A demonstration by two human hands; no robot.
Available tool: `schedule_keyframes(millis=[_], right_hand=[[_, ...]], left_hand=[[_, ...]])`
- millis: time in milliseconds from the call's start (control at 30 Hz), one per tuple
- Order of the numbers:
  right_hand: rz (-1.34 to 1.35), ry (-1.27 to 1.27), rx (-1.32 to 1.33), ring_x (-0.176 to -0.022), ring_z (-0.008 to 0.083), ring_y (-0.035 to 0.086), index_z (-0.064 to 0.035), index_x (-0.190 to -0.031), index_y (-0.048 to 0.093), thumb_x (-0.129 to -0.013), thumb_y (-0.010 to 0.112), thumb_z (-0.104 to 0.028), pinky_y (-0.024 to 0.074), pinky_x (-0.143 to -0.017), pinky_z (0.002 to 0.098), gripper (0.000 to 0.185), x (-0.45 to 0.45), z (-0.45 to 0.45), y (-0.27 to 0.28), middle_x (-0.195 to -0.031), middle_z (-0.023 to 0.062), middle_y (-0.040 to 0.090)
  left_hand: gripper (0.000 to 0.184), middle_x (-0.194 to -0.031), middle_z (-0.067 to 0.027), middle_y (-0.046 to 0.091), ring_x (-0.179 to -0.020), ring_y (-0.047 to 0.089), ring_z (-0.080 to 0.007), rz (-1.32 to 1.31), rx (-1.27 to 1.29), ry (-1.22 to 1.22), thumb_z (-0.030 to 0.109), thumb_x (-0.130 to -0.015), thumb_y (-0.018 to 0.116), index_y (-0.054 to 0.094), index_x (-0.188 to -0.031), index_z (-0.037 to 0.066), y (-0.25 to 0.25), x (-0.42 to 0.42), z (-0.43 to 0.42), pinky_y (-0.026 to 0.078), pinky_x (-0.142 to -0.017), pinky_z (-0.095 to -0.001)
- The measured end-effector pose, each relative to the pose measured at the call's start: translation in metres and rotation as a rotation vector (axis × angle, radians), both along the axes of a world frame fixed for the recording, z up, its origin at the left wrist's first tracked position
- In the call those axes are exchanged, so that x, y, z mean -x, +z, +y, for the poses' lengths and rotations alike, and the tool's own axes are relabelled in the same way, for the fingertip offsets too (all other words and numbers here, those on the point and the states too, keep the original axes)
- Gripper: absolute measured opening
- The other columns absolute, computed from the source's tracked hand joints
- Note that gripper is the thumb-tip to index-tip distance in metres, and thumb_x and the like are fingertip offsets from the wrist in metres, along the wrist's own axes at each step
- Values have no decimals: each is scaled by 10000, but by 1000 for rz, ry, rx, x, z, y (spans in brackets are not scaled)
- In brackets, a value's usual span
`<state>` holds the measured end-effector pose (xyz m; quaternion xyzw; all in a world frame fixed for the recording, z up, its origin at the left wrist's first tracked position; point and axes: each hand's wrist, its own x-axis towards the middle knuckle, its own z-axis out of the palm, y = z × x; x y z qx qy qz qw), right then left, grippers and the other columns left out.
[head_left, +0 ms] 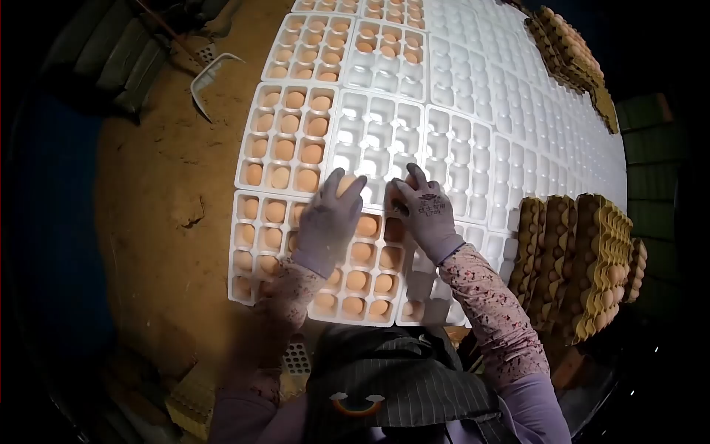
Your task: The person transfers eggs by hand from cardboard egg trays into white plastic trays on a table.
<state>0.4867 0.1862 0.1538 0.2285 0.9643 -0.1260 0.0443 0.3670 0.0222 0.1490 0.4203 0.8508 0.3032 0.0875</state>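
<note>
Both of my hands wear thin grey gloves. My left hand (328, 222) grips a light brown egg (345, 186) between thumb and fingers, at the near edge of a white foam egg tray (339, 140) whose cups hold no eggs. Just to its right, my right hand (429, 214) is closed around a darker brown egg (395, 195), mostly hidden by the fingers. Beneath my wrists lies a white tray with brown eggs (362, 252) in its cups. Left of the bare tray, another white tray (240, 155) holds eggs in all the cups I can see.
More white trays (462, 159) spread right and away, most with bare cups. Stacked pulp egg cartons (577, 259) stand at the right, with another carton stack (569, 55) at the far right. On the brown floor (166, 222) at left lies a white-edged scoop (207, 78).
</note>
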Motion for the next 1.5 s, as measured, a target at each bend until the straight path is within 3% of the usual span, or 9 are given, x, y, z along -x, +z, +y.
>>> schedule_keyframes(millis=[267,367,500,667,767,933,1233,1433,1500], right_hand=[[282,-146,574,-1137,365,599,-87,-1163,650,-900,667,-242,507,-912,470,306,43,9,-7,-1260,135,607],[634,-143,571,-1163,345,554,-56,-971,678,-884,679,-232,455,-980,474,196,54,34,-45,-1195,130,633],[673,-206,576,-1264,363,506,-68,-1147,599,-931,599,-177,413,-1071,453,242,23,33,-51,-1394,139,532],[361,-404,1485,-1238,288,598,-98,-1381,513,-1036,526,-318,539,-1021,377,410,-88,-29,55,-1470,122,490],[518,15,1196,-1223,283,592,-79,-1314,572,-1040,536,-224,486,-1026,395,312,-169,-37,89,-1382,118,561],[534,170,1399,-1234,305,574,-21,-1319,575,-1006,601,-150,461,-1035,404,339,-289,3,153,-1333,166,587],[643,-373,545,-1169,287,637,-82,-1198,706,-866,757,-227,502,-1022,422,366,-477,185,266,-1263,123,674],[379,162,-10,-1230,341,572,-136,-1250,681,-897,704,-387,457,-1075,434,434,-451,290,210,-1260,129,663],[382,111,215,-1181,316,599,-117,-1271,663,-921,676,-364,470,-1063,435,428,-453,297,233,-1288,115,640]], left_hand=[[340,-1230,-135,642,-1069,652,-312,-205,-142,42,238,-974,613,649,-1291,119,-8,64,51,537,-887,-379],[403,-1353,-126,591,-1318,497,-327,202,-183,-16,251,-1021,533,557,-1407,137,-66,70,82,335,-1148,-464],[459,-1475,-59,499,-1451,335,-299,414,116,25,309,-1041,454,470,-1472,153,-89,58,88,159,-1228,-557],[438,-1460,-124,525,-1443,363,-327,390,48,19,244,-1012,560,531,-1430,118,-95,61,88,196,-1230,-501],[432,-1393,-142,559,-1373,429,-345,45,-214,113,188,-995,580,550,-1411,74,-70,41,113,336,-1148,-468],[348,-1217,-132,676,-1130,641,-295,-396,-490,-546,31,-935,646,646,-1282,27,145,-170,204,470,-1027,-400],[487,-1166,-188,664,-1147,600,-350,251,-214,-871,252,-922,684,588,-1355,51,198,-351,305,419,-1091,-453],[324,-1058,-104,644,-997,672,-213,-1465,-436,-322,262,-1042,530,634,-1197,-2,240,-352,284,576,-917,-361],[477,-1137,-140,602,-953,673,-223,-1168,-83,-329,439,-999,584,610,-1151,-12,251,-355,280,579,-843,-346]])
